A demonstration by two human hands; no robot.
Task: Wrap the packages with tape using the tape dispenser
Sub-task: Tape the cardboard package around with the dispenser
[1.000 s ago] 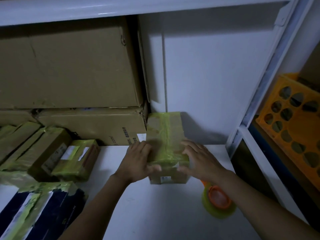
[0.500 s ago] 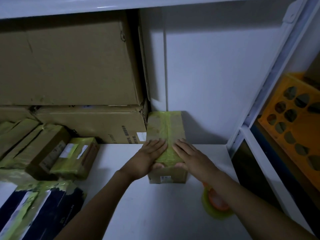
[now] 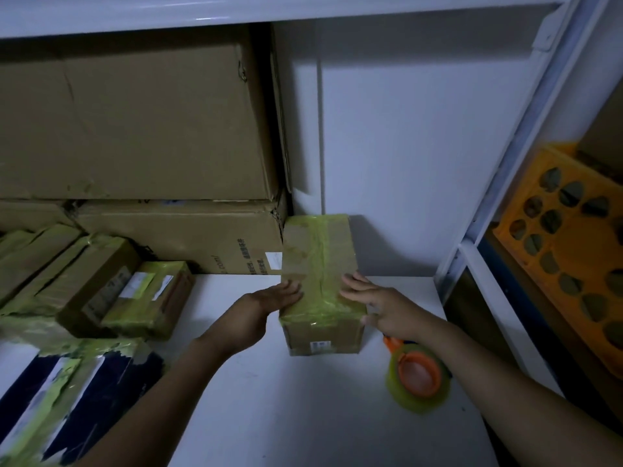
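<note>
Both hands flat — left hand (image 3: 261,306), right hand (image 3: 387,303) — pressing package (image 3: 318,254) top edges; tape dispenser (image 3: 418,377) just beside.

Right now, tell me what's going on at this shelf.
A person is working bare-handed on a small brown cardboard package banded with yellow-green tape, which stands on the white shelf. The left hand lies flat against its left side and the right hand rests on its right top edge, fingers straight. The orange tape dispenser with its yellow-green roll lies on the shelf to the right, in neither hand.
</note>
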